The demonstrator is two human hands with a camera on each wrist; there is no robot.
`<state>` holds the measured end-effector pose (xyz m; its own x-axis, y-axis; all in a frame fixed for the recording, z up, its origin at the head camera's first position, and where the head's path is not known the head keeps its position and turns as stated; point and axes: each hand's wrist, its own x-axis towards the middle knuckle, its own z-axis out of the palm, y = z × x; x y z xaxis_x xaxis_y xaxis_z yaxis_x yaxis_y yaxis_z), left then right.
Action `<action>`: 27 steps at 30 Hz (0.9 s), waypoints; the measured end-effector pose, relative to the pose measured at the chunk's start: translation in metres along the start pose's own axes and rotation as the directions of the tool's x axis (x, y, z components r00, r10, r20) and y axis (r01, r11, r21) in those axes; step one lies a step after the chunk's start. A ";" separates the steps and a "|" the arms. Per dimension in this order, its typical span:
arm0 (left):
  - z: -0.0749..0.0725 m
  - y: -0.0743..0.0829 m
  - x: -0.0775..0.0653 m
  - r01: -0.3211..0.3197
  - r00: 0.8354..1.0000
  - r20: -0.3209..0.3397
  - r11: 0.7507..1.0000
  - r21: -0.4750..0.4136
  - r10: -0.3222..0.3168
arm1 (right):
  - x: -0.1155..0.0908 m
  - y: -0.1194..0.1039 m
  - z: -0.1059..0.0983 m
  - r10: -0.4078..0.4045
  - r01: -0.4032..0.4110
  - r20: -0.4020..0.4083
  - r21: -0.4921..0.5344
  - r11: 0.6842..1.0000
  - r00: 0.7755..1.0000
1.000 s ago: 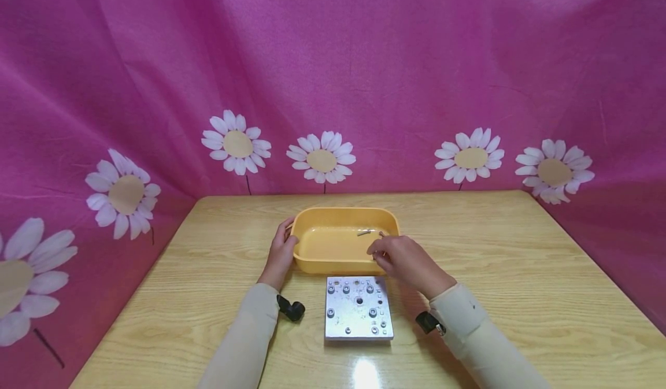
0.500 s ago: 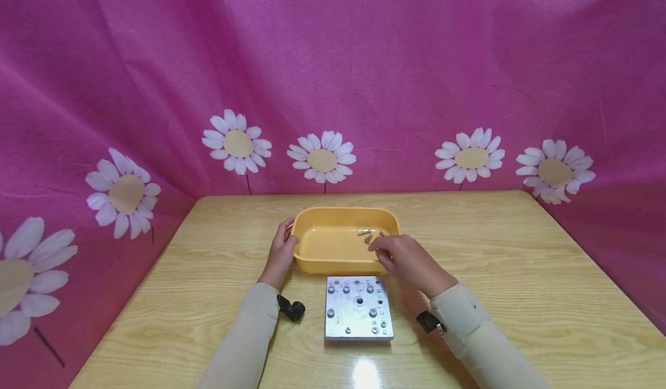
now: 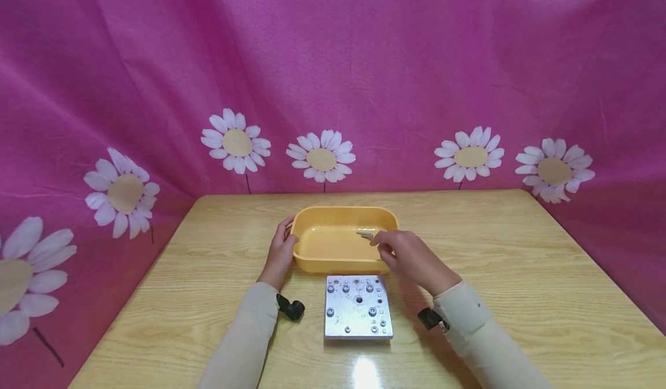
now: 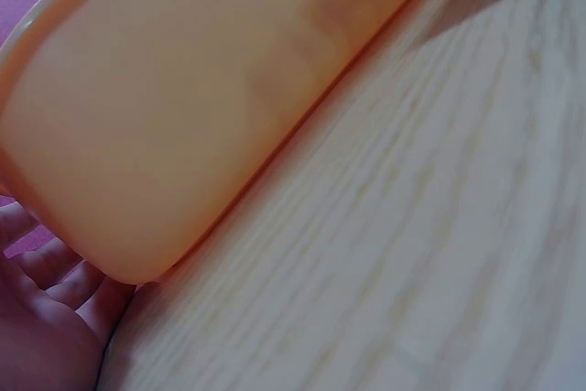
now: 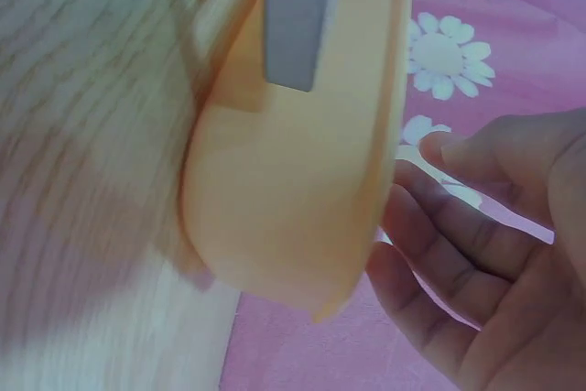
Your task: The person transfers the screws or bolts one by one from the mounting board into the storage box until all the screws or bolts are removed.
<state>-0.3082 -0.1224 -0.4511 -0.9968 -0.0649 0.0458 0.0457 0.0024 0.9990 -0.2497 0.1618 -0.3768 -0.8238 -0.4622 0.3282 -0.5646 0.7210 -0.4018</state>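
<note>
A yellow plastic tray [image 3: 333,266] stands on the wooden table, with metal screws [image 3: 364,234] lying inside toward its right end. My left hand [image 3: 281,253] grips the tray's left end, thumb at the rim and fingers along the outside wall. Over the right end reaches my right hand [image 3: 413,259], its fingertips right at the screws in the head view. In the right wrist view, the thumb stands apart from the loosely bent fingers [image 5: 458,267], and nothing shows between them; the fingertips are partly hidden behind the tray wall.
Just in front of the tray lies a square metal plate [image 3: 359,307] with holes and several socket-head screws set in it. The wooden table [image 3: 520,273] ends at a pink curtain [image 3: 395,77] with daisies behind and at both sides. Black wrist cameras sit on both sleeves.
The right hand's fingers have shifted slightly within the tray. Screws near the fingertips have moved and now lie close side by side. The left hand keeps its grip on the tray.
</note>
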 end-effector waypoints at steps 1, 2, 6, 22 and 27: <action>0.000 0.000 0.000 -0.003 1.000 -0.007 1.000 0.004 0.003 | 0.000 -0.001 -0.001 0.004 -0.004 0.003 0.001 1.000 1.000; 0.001 0.000 0.000 -0.002 1.000 -0.008 1.000 0.008 0.002 | 0.000 -0.002 -0.002 0.009 -0.009 0.011 0.005 1.000 1.000; 0.001 0.001 0.000 0.003 1.000 -0.012 1.000 0.015 -0.003 | 0.000 -0.006 -0.006 -0.002 0.002 0.034 0.011 1.000 0.999; 0.001 -0.002 0.000 -0.037 0.999 0.016 0.999 -0.019 0.037 | -0.016 -0.040 -0.025 0.045 -0.068 0.338 0.057 0.996 0.940; 0.000 -0.002 0.000 -0.045 0.999 0.017 0.999 -0.009 0.045 | -0.019 -0.047 -0.030 0.023 -0.041 0.381 0.040 0.998 0.924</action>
<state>-0.3082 -0.1224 -0.4526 -0.9948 -0.0474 0.0907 0.0910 -0.0037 0.9958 -0.2061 0.1517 -0.3388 -0.7936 -0.6076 -0.0318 -0.5320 0.7182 -0.4486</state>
